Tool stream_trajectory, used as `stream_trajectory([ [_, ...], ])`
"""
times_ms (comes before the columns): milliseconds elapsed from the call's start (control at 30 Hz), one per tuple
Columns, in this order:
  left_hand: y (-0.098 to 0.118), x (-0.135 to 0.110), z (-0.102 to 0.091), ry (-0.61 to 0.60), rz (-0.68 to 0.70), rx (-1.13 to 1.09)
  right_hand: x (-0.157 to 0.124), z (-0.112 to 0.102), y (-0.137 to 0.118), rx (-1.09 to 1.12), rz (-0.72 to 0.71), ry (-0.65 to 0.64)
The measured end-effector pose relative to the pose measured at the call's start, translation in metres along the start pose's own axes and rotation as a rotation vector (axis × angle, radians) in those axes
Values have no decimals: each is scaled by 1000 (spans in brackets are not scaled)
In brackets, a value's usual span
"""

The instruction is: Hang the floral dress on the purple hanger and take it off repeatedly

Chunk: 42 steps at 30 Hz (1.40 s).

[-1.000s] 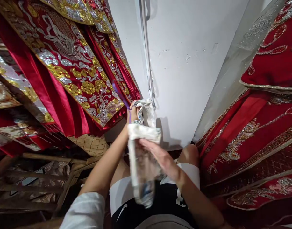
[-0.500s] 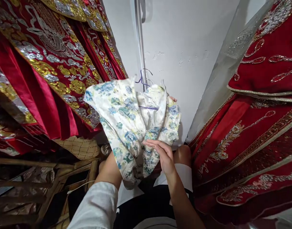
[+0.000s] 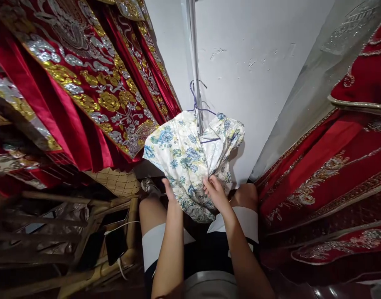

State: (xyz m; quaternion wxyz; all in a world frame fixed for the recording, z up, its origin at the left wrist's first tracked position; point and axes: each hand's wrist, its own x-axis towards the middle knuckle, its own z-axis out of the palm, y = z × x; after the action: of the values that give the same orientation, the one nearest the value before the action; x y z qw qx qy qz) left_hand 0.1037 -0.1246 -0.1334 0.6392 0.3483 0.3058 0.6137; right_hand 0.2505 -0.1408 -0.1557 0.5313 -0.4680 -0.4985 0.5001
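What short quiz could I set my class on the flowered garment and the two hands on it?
1. True or false: the floral garment lies folded on the person's lap.
2. What colour is the wire hanger? A red, B purple, C green.
3. Short answer: does the left hand, the right hand, or both touch the garment?
Key: 1 false, it hangs on the hanger; 2 B; 3 both.

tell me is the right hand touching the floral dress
Touching. The head view shows the right hand pinching the floral dress, fingers pressed into the cloth.
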Motion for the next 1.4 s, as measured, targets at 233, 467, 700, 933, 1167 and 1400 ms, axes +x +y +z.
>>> stream_trajectory([
  [233, 7, -4, -34, 147, 22, 130, 2, 5, -4, 160, -7, 123],
  [467, -22, 15, -59, 740, 546, 393, 5, -5, -7, 281, 116, 188],
  [700, -40, 6, -29, -262, 94, 496, -2, 6, -11, 79, 103, -159],
  [933, -58, -3, -6, -106, 313, 822, 43, -7, -63, -196, 20, -138],
  [1167, -79, -13, 37, -217, 341, 1287, 139, -4, -182, -220, -347, 122],
  [1400, 23, 43, 59, -151, 677, 953, 112, -6, -173, -187, -441, 40],
])
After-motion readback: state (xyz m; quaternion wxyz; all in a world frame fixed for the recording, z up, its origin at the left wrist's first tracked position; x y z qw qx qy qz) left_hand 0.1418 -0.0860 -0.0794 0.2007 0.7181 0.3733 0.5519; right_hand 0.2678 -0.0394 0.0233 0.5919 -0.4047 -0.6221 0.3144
